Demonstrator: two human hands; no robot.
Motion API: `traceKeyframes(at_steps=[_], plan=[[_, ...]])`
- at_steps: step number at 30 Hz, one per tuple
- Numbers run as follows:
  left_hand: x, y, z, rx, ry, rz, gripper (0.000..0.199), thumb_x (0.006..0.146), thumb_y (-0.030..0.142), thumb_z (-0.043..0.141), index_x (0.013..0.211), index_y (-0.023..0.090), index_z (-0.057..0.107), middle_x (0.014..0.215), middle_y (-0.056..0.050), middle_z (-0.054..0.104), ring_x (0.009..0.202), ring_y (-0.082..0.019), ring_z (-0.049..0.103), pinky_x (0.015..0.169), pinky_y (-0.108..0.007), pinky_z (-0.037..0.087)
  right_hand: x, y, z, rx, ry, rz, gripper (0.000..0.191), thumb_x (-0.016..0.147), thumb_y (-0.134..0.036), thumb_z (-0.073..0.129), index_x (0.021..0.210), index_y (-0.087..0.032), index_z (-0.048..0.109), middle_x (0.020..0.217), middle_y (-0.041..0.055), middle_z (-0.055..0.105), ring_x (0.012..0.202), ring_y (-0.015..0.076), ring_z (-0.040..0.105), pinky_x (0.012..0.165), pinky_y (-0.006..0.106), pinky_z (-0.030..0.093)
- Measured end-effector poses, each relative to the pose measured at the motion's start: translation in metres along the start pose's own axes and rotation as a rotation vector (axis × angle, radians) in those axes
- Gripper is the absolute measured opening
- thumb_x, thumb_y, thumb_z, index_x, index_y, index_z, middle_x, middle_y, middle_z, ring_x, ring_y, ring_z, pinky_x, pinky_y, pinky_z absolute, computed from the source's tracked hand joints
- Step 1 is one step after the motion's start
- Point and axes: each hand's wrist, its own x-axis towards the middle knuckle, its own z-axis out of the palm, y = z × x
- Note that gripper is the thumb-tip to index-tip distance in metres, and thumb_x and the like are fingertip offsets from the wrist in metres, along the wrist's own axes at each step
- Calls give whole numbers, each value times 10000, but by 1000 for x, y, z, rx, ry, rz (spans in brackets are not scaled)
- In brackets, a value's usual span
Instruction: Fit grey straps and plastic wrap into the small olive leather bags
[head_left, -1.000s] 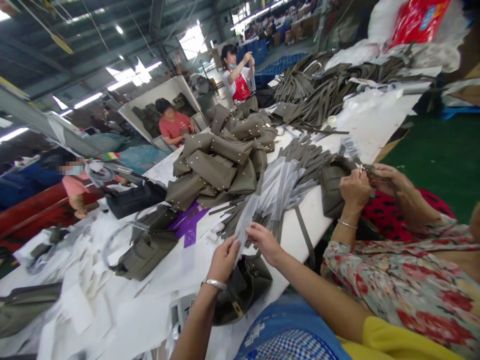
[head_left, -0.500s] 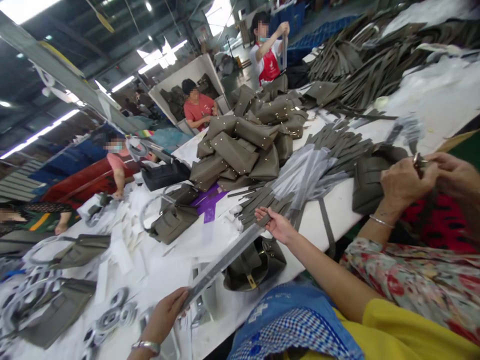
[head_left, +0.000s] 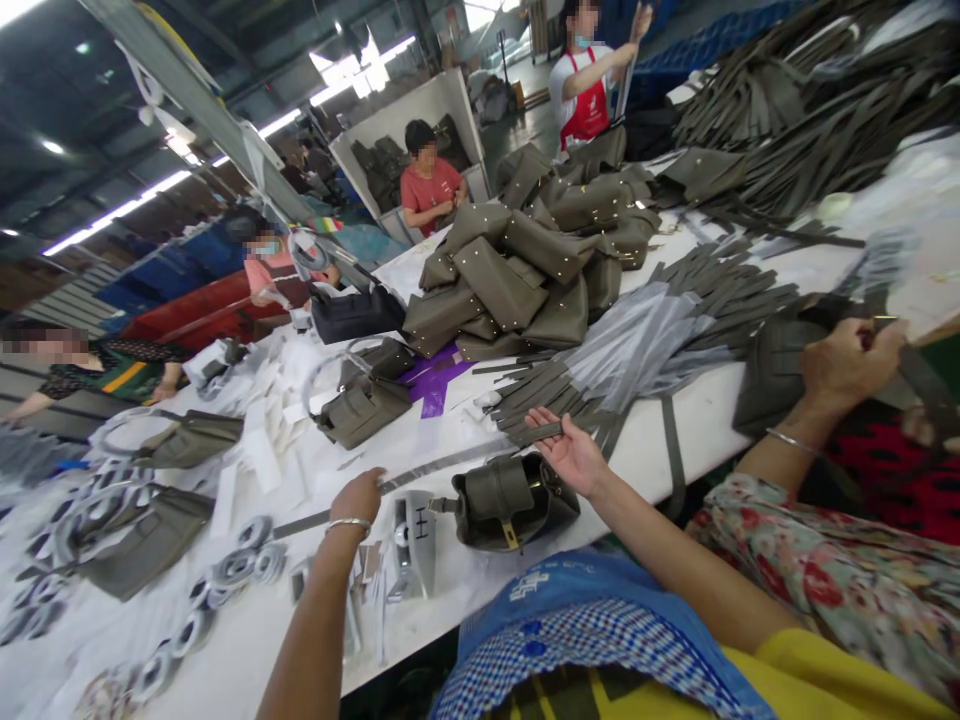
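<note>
A long grey-brown strap (head_left: 442, 462), partly in clear film, stretches between my hands above the white table. My left hand (head_left: 357, 500), with a bangle at its wrist, is closed round the strap, and a dark end sticks out to its left. The other end lies across the fingers of my right hand (head_left: 566, 450), palm up with the thumb against it. Just below the strap sits an open olive handbag (head_left: 487, 505) with a gold clasp. A grey holder marked H (head_left: 420, 545) stands beside it, below my left hand.
A heap of olive bags (head_left: 525, 270) lies ahead, with loose straps (head_left: 720, 300) to its right. Rolled grey strips (head_left: 232, 570) and finished bags lie left. A co-worker's hand (head_left: 844, 370) is close on the right; other people work across the table.
My left hand has moved up and away from me, bringing the strap nearly level above the handbag. The view has shifted left. The co-worker on the right now has a strap drawn out.
</note>
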Motion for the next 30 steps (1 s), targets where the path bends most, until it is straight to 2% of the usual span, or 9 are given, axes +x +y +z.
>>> traceKeyframes(at_steps=[2,5,8,11,15,17,23,27,30], plan=[[3,28,6,-81,99,110,381,880,208,343,1192,202,561,1190,-124,620,1038,-248,602,880,-383,460,-2,2,-2,-15,14,4,362,955,-374,314,990,-210,635,1251,54,596,1199,162,513,998,322,440],[1,90,12,-269,228,425,400,901,320,388,1259,187,508,1291,-98,556,1171,-220,526,1013,-368,403,-6,4,-1,-52,27,18,352,952,-368,321,991,-209,633,1264,58,586,1207,166,505,979,325,456],[-7,152,14,-425,177,730,446,901,373,411,1316,217,457,1334,-60,530,1223,-195,488,1054,-346,373,-11,5,4,-81,-9,34,329,943,-376,351,1011,-211,627,1249,60,595,1207,174,505,968,333,465],[-14,185,14,-518,96,800,435,882,369,456,1292,229,493,1267,-49,590,1147,-202,555,1008,-346,415,-18,3,10,-98,-56,32,335,939,-396,364,1040,-206,620,1219,63,613,1191,176,519,976,329,454],[-17,182,10,-603,-18,766,313,846,380,520,1073,216,660,1074,-32,697,1002,-197,630,922,-304,465,-29,-3,13,-136,-36,15,344,931,-426,392,1041,-203,631,1123,58,662,1115,179,568,925,314,473],[-19,173,8,-617,-5,752,288,841,391,529,994,206,689,1001,-30,717,944,-188,645,880,-285,480,-33,-6,12,-206,36,-1,316,911,-435,443,1007,-212,646,1078,47,679,1040,171,598,830,280,502],[-34,152,10,-357,304,809,317,899,269,443,1170,277,607,1117,-41,669,987,-181,612,856,-296,488,-35,-8,-2,-391,212,-3,145,778,-323,666,859,-203,668,938,36,699,771,145,614,531,204,467],[-42,148,25,-336,377,825,424,893,161,401,1279,302,507,1247,-31,594,1089,-175,567,946,-315,464,-38,-3,-11,-408,116,-32,206,748,-160,670,947,-211,647,983,35,698,794,144,628,617,230,510],[-43,148,38,-445,309,766,463,874,163,431,1317,295,458,1236,-25,598,1122,-174,560,967,-313,461,-41,-1,-13,-442,35,-70,256,767,-196,663,1019,-218,627,1070,45,680,856,146,632,689,244,523]])
